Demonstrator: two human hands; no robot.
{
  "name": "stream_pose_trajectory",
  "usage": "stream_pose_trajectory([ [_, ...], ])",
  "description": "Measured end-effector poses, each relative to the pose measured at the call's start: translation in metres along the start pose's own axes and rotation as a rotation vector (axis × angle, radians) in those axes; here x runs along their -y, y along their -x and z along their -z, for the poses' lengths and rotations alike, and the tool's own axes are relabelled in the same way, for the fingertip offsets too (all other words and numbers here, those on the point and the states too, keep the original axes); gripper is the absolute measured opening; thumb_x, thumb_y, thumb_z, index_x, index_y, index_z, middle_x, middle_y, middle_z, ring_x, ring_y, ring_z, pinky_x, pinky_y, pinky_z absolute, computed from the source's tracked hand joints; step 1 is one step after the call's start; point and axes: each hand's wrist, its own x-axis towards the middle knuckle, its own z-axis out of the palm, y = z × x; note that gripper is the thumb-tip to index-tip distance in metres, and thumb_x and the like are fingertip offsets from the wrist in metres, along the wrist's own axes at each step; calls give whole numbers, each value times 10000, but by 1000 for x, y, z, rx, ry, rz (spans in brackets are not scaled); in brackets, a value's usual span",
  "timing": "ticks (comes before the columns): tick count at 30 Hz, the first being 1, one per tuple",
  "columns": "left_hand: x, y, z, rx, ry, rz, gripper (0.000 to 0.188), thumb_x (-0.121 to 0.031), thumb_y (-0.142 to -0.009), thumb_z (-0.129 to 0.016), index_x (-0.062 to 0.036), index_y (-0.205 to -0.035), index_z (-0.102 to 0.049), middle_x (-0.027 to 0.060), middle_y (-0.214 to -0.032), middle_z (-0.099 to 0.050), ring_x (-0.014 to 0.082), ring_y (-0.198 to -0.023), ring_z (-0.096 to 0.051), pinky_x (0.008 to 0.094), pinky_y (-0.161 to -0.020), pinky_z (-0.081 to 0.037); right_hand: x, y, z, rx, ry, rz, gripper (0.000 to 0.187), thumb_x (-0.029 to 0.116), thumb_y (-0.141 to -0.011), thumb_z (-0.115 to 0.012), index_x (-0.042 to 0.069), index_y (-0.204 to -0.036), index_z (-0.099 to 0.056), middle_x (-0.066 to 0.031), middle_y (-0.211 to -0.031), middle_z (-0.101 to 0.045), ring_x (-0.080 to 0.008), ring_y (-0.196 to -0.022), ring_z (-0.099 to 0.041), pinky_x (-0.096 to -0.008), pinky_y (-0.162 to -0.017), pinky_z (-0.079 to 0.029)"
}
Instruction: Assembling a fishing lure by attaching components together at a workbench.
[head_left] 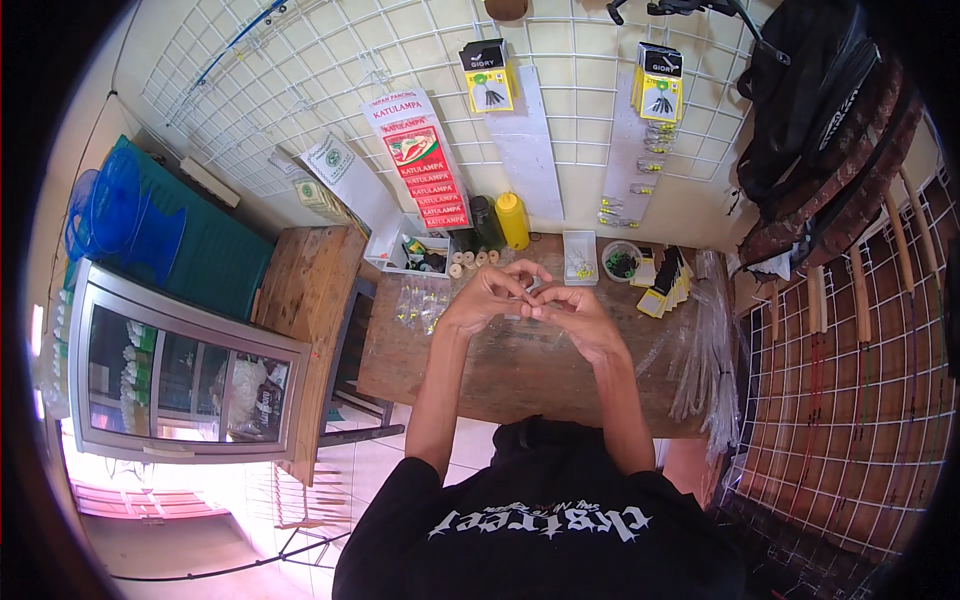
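Observation:
Above the wooden table (pixel 520 372), my left hand (pixel 492 298) and my right hand (pixel 575 316) meet with fingertips pinched together. Whatever sits between them is too small and too covered by the fingers to name. Left of my left hand lie several small clear packets (pixel 420 303) with yellow-green bits inside. Behind the hands is a row of pale, round, spool-like pieces (pixel 475 261). A small white box (pixel 579 258) holding tiny yellowish pieces stands beyond my right hand, beside a round clear tub (pixel 621 262) of dark pieces.
Black-and-yellow cards (pixel 668 288) and long clear plastic sleeves (pixel 706 350) lie at the table's right. A yellow squeeze bottle (pixel 512 222), dark bottles (pixel 487 222) and a white tray (pixel 402 263) line the back. Packets hang from the white wire grid (pixel 590 130). A glass-fronted cabinet (pixel 190 370) stands left.

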Motion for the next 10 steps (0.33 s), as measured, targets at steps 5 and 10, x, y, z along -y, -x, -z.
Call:
stream_pose_trajectory([
  [5,1,2,-14,-109,176,-26,156,65,-658,-761,-5,-792,-723,105,-1079,-592,146,-896,-579,262,-707,-491,-4,1,1,20,-67,29,179,134,-810,-731,9,-929,-684,-15,-887,-660,-76,-824,-575,-231,-770,-447],
  [10,3,10,-15,-230,127,12,148,78,-684,-742,-4,-805,-719,125,-1127,-589,156,-925,-580,276,-736,-506,1,4,-1,-30,51,26,218,187,-831,-723,7,-949,-684,-14,-901,-660,-81,-866,-567,-236,-814,-428],
])
